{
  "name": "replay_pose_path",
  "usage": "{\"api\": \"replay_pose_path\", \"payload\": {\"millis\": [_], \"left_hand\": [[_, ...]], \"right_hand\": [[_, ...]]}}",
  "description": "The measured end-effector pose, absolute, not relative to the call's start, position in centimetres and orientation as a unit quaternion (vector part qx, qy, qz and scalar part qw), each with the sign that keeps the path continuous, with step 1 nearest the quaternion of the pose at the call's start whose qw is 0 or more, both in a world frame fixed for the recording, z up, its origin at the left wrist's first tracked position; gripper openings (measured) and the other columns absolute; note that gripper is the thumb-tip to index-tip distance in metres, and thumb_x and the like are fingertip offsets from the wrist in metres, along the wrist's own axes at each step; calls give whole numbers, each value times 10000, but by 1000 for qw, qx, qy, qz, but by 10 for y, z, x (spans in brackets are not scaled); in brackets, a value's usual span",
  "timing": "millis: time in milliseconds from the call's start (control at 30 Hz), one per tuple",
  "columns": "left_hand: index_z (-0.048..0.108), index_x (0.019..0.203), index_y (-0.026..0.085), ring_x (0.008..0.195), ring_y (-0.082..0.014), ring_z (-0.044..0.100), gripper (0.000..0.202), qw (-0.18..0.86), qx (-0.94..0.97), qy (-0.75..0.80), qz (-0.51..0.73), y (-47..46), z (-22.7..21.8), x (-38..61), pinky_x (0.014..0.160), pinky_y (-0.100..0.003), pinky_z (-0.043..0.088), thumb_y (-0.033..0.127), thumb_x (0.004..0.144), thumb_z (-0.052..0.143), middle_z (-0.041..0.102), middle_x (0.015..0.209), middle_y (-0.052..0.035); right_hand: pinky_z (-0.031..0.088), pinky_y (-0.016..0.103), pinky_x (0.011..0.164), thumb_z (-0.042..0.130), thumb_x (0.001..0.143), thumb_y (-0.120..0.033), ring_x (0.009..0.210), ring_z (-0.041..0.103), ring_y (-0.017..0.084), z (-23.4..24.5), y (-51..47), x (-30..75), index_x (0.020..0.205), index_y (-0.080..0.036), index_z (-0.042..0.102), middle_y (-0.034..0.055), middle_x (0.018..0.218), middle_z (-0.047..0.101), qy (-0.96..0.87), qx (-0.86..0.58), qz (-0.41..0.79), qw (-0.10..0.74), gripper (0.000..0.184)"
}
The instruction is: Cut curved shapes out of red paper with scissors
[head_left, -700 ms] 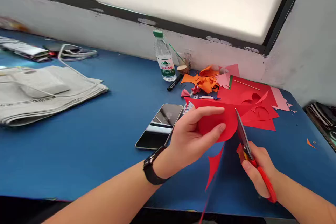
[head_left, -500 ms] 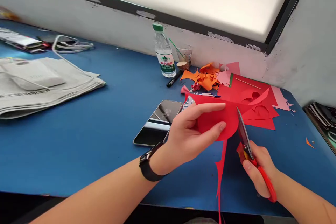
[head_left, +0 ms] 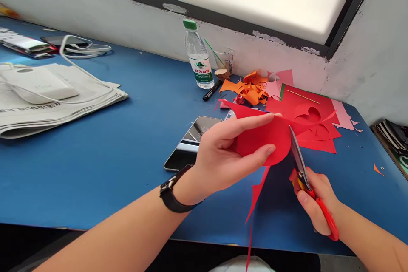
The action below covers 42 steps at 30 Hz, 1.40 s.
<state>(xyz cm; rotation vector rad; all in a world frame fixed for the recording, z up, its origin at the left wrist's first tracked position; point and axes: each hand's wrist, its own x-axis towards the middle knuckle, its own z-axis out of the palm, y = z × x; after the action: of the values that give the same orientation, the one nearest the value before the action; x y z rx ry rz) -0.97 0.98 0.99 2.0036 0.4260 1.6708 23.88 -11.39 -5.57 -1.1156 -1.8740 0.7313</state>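
The left hand (head_left: 228, 153) holds a folded red paper (head_left: 259, 138) just above the table (head_left: 111, 144). Its grip is clamped on the paper, with the thumb underneath near the rounded lower edge and the forefinger stretched along the top edge. A watch (head_left: 172, 190) sits on that wrist. A thin red strip (head_left: 257, 191) hangs from the bottom of the paper, down past the near edge of the table.

The right hand (head_left: 314, 204) has its grip closed around the red handles of the scissors (head_left: 299, 163). The blades point up and away and meet the paper's curved right edge. They look nearly together, though the view is too narrow to be sure.

A phone (head_left: 191, 144) lies face up on the table, just left of the left hand. Behind the paper are cut red sheets (head_left: 314, 129), with orange scraps (head_left: 250, 90) and pink pieces (head_left: 342, 114) around them. A bottle (head_left: 197, 57) stands upright near the wall, with a cup (head_left: 225, 61) just beside it and a black marker (head_left: 212, 90) lying in front. Well apart at far left, newspapers (head_left: 73, 104) carry a white pack (head_left: 38, 85) with a cable (head_left: 79, 46).
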Motion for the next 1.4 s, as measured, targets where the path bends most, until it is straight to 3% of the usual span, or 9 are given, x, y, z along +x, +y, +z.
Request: {"api": "replay_pose_path", "payload": {"millis": [133,333,500,800,967,1100,1233,1400], "left_hand": [[844,1417,287,881,-208,860,590,254,736,135,613,13,9,-9,789,-289,727,100,868,949,916,1212,-76],[802,1497,326,734,-184,816,709,237,745,102,615,19,12,-11,668,-281,699,116,843,980,924,1094,-40],[789,1514,325,908,-236,873,660,254,754,108,596,18,13,-14,783,-331,729,111,902,914,897,1312,-75],[791,1517,322,1092,-296,886,720,306,729,73,608,22,13,-13,907,-363,782,70,862,951,869,1383,-98],[819,1471,299,1002,-275,884,614,305,727,129,602,16,14,-14,856,-349,774,144,892,950,897,1280,-96],[839,1439,289,1035,-284,875,576,311,718,147,604,13,12,-14,882,-365,766,185,886,962,898,1264,-102],[840,1443,290,965,-250,867,618,318,710,142,612,15,10,-15,831,-323,754,142,859,974,908,1214,-96],[843,1432,280,1069,-291,883,619,349,703,130,606,15,11,-14,879,-342,776,118,851,982,894,1290,-115]], "right_hand": [[358,286,545,551,1142,-450,563,365,142,-50,-120,235,1240,-286,604,-92,706,419,-712,-473,318,410,198],[359,302,550,524,1137,-432,579,359,151,-44,-124,229,1198,-277,623,-84,705,407,-692,-497,326,410,193],[346,306,557,530,1125,-399,585,344,153,-43,-124,230,1217,-293,610,-88,710,386,-694,-492,331,408,161],[348,301,557,542,1096,-349,588,332,153,-38,-126,229,1216,-294,599,-89,719,366,-684,-500,344,404,144],[305,329,545,561,1076,-421,561,301,159,-39,-126,223,1188,-291,592,-90,703,334,-666,-505,355,419,174],[276,359,549,545,1067,-528,545,270,161,-42,-127,218,1151,-286,580,-93,686,304,-668,-505,326,438,259],[299,351,539,559,1065,-506,533,289,159,-47,-126,220,1154,-288,590,-91,681,343,-663,-509,327,442,238],[318,330,516,581,1086,-525,532,350,165,-53,-122,230,1175,-281,623,-86,667,386,-692,-486,331,420,263]]}}
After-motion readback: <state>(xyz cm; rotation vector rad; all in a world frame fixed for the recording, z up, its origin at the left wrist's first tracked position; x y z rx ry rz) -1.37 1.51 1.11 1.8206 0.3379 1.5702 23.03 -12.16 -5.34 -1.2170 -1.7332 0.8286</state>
